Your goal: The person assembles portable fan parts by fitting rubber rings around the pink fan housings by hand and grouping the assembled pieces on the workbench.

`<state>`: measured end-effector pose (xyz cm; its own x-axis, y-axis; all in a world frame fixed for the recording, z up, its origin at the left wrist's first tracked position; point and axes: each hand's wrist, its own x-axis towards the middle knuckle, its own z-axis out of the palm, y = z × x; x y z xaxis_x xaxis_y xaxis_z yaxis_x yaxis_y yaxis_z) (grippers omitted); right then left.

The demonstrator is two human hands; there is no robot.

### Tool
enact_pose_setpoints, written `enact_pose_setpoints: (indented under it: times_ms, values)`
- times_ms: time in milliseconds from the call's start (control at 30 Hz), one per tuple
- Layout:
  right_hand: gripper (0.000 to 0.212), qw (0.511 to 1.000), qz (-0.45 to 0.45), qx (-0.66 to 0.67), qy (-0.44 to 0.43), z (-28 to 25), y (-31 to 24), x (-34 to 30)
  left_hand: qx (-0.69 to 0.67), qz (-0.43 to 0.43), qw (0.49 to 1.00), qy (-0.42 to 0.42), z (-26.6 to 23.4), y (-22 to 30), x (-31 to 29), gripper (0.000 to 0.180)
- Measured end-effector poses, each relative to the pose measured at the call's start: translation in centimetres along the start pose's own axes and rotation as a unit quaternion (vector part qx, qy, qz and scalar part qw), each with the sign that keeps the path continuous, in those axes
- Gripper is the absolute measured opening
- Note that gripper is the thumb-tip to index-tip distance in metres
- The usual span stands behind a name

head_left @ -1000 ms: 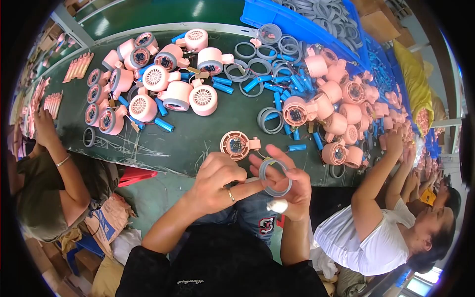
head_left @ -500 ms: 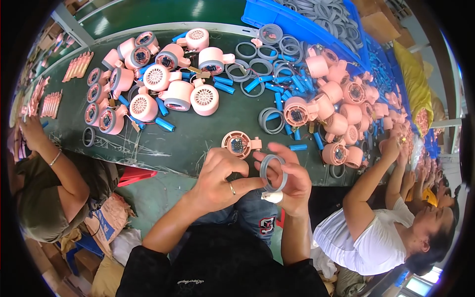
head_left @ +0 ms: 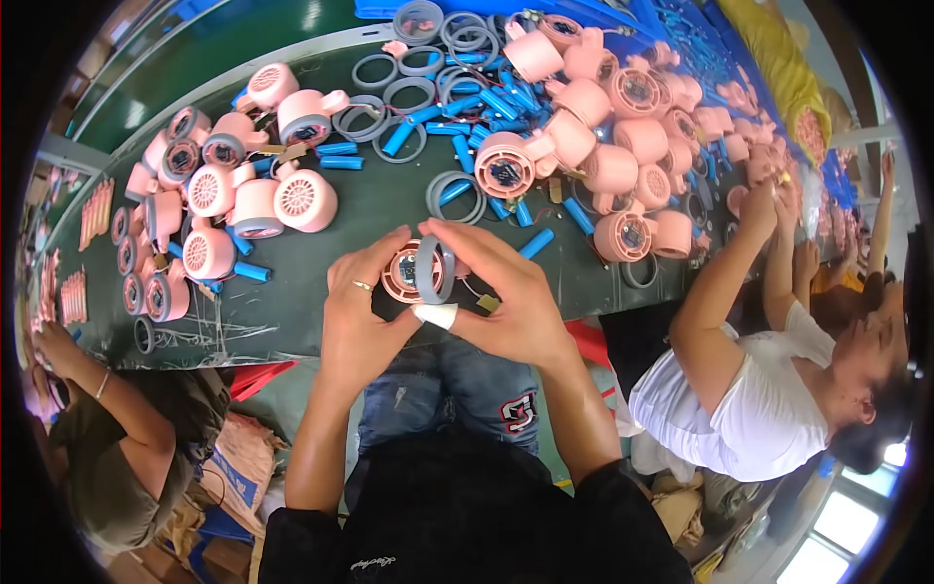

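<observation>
Between my two hands, near the table's front edge, is a round pink fan housing [head_left: 397, 276] with a circuit board in its face. My left hand [head_left: 358, 310] is closed around its left side, fingertips at its upper rim. A grey ring [head_left: 443, 273] stands tilted over the housing's right part, not flat on its rim. My right hand [head_left: 508, 297] grips this ring between fingers and thumb; a white wrap [head_left: 436, 314] covers the thumb tip. The housing's handle and underside are mostly hidden by my right hand.
Pink housings [head_left: 255, 206] lie heaped at the left, more [head_left: 611, 173] at the right. Blue cylindrical cells [head_left: 498, 102] and loose grey rings [head_left: 409, 92] lie between them. A blue bin [head_left: 379, 8] edges the back. Co-workers' arms reach in at the left [head_left: 122, 394] and right [head_left: 720, 263].
My hands have come together around the housing, which lay on the table before. The grey ring has moved left, onto the front of the housing. The whole view has shifted rightward.
</observation>
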<state>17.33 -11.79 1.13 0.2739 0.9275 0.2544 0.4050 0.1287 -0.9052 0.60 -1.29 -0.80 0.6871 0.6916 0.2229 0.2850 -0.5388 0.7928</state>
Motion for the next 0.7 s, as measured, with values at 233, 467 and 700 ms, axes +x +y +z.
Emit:
enact_pose_setpoints:
  times_ms: [233,467,700]
  values:
    - [0.072,1.000,-0.005,-0.021,-0.004,-0.1,0.0,-0.2,-0.009,-0.044,0.999,0.008,0.8,0.0,-0.3,0.075]
    - [0.072,0.998,0.018,-0.051,-0.005,-0.2,-0.5,-0.3,0.009,-0.063,0.998,-0.027,0.8,0.1,-0.4,0.081]
    - [0.069,0.993,0.012,-0.115,-0.016,0.0,-1.1,-0.2,-0.038,-0.069,0.997,0.005,1.1,-0.2,-0.4,0.085]
